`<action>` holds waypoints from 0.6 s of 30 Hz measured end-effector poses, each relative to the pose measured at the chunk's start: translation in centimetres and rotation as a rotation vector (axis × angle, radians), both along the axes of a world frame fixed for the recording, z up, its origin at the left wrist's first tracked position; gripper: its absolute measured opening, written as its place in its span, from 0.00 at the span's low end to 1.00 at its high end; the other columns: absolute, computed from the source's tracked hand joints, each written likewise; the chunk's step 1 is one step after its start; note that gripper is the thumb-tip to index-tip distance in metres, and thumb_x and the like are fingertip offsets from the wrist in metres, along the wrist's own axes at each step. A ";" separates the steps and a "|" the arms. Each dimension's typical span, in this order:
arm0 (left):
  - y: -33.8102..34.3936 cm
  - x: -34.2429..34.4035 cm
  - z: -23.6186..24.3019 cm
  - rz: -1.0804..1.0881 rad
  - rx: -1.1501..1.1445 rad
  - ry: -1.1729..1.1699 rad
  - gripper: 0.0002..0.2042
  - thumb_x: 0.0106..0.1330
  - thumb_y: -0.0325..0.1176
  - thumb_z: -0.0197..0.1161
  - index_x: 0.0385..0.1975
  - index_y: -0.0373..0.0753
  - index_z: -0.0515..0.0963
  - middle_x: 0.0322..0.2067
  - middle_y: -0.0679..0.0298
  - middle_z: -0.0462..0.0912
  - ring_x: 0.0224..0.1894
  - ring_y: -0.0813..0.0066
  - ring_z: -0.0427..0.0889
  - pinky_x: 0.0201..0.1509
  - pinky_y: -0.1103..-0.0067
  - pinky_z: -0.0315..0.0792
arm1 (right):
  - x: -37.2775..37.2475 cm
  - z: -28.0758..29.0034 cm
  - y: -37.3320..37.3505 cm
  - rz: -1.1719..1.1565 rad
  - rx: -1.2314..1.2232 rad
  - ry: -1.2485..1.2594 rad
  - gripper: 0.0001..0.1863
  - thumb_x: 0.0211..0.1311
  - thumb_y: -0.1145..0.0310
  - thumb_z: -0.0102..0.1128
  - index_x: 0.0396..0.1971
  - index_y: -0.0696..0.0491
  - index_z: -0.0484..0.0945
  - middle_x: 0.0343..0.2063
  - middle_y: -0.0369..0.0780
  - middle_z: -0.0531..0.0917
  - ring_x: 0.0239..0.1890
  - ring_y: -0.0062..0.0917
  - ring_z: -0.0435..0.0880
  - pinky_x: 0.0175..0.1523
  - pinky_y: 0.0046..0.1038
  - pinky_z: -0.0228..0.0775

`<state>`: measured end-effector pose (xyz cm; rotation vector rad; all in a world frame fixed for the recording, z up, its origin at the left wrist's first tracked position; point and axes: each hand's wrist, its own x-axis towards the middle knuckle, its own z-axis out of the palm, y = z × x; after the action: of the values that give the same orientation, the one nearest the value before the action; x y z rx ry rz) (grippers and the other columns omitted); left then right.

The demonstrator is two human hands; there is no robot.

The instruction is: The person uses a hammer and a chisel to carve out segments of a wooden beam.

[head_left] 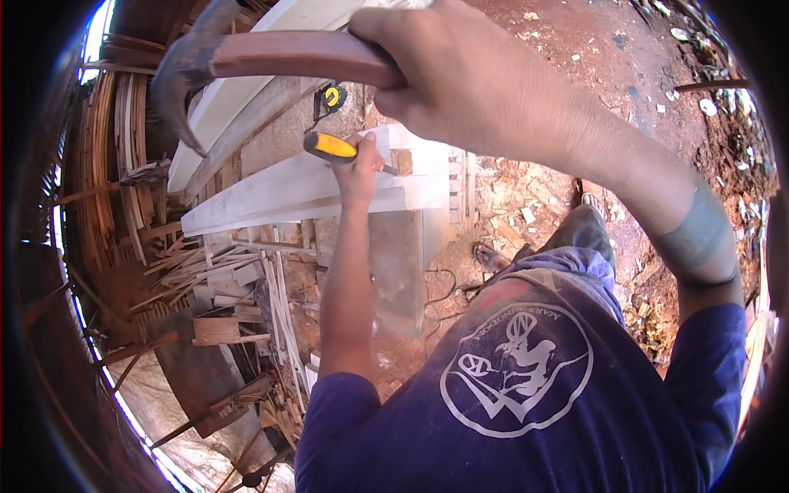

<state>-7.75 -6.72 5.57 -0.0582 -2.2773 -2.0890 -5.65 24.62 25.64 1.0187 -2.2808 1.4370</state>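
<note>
My right hand (436, 78) is raised high in view, gripping the wooden handle of a claw hammer (288, 59), whose dark metal head is at upper left. Below it, my left hand (357, 172) is closed around a yellow-and-black handled chisel (330, 146). The chisel's blade reaches to a cut notch (401, 162) near the right end of a pale, tapering wooden board (263, 203). A yellow-and-black tape measure (332, 99) lies just behind that board, beside a second long pale board (197, 144).
Stacked timber strips (115, 148) and loose offcuts (205, 279) fill the left side. A dark cable (444, 275) runs on the chip-strewn floor (514, 214) near my sandalled feet. Debris (723, 140) lines the right edge.
</note>
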 end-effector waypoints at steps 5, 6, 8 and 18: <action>1.2 0.4 -0.2 0.046 -0.127 -0.016 0.16 0.69 0.30 0.61 0.17 0.41 0.66 0.14 0.70 0.68 0.16 0.83 0.66 0.22 0.81 0.63 | -0.7 0.9 -2.1 -0.148 0.058 -0.010 0.11 0.54 0.76 0.58 0.36 0.65 0.77 0.25 0.55 0.83 0.32 0.50 0.86 0.41 0.45 0.79; 1.6 0.0 0.2 0.038 -0.146 -0.017 0.16 0.69 0.30 0.61 0.17 0.41 0.66 0.13 0.70 0.69 0.16 0.83 0.67 0.21 0.81 0.63 | -1.0 -0.8 -3.1 -0.262 -0.003 0.177 0.10 0.53 0.76 0.57 0.36 0.63 0.80 0.25 0.51 0.84 0.30 0.46 0.87 0.38 0.45 0.80; 0.8 -0.3 0.1 0.055 -0.109 -0.022 0.16 0.68 0.30 0.61 0.17 0.41 0.66 0.13 0.70 0.69 0.15 0.83 0.67 0.21 0.81 0.63 | -0.2 -4.8 -3.4 -0.225 0.145 0.103 0.11 0.54 0.76 0.58 0.38 0.63 0.79 0.26 0.51 0.84 0.31 0.45 0.87 0.38 0.45 0.80; 0.3 0.7 -1.0 0.059 -0.126 0.004 0.17 0.68 0.29 0.61 0.16 0.41 0.65 0.13 0.70 0.67 0.15 0.82 0.67 0.20 0.81 0.62 | -0.6 0.9 -1.7 -0.169 0.174 0.216 0.15 0.52 0.74 0.62 0.41 0.61 0.77 0.27 0.48 0.84 0.31 0.43 0.87 0.34 0.45 0.79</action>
<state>-7.06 -6.46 4.60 -0.0002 -2.3751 -1.9142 -6.26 22.91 26.58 0.9501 -2.2986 1.0251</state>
